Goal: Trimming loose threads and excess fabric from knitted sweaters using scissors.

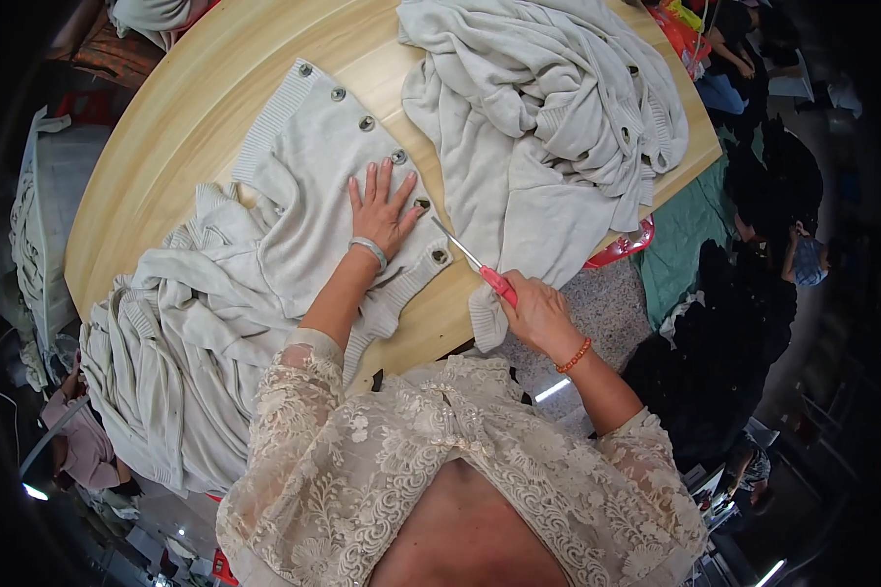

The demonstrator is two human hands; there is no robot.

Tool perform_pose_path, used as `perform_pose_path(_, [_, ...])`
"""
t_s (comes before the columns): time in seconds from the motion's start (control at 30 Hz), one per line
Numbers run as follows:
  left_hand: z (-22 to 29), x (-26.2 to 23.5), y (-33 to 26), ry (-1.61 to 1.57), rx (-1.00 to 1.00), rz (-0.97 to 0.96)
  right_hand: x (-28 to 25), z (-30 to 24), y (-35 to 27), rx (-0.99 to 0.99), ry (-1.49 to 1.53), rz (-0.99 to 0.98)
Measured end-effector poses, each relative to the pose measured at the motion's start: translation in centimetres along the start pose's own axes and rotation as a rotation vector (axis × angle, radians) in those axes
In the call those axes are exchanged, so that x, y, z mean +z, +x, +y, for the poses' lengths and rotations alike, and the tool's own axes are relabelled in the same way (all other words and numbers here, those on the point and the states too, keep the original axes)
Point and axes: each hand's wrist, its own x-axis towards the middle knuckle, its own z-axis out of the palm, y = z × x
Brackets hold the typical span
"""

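A light grey knitted cardigan [308, 161] lies on the table with its ribbed button band spread out. Dark buttons [366, 123] run down that band. My left hand [387, 205] presses flat on the knit beside the band, its fingers spread. In my right hand [538, 315] is a screwdriver-like tool [497, 285] with a red handle and a slim metal shaft. The shaft points up and left, its tip close to the band between the two lowest buttons [440, 255]. Whether the tip touches the knit, I cannot tell.
A heap of similar grey cardigans [548, 108] covers the right part of the round wooden table [147, 127]. More grey knitwear [157, 362] hangs over the near left edge. Green cloth [690, 245] and a dark pile [724, 342] lie beyond the right edge. Other people sit farther off.
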Motion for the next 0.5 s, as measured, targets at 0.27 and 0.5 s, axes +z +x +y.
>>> perform_pose_path(0.27, [7.0,-2.2,-7.4,-0.121,0.251,-0.158,1.0,2.7,-1.7,-0.084,0.022,0.199])
perform_pose_path(0.5, [5.9,0.3,-8.9,-0.094,0.199,-0.211,0.6,2.1,-5.3,-0.024,-0.127,-0.123])
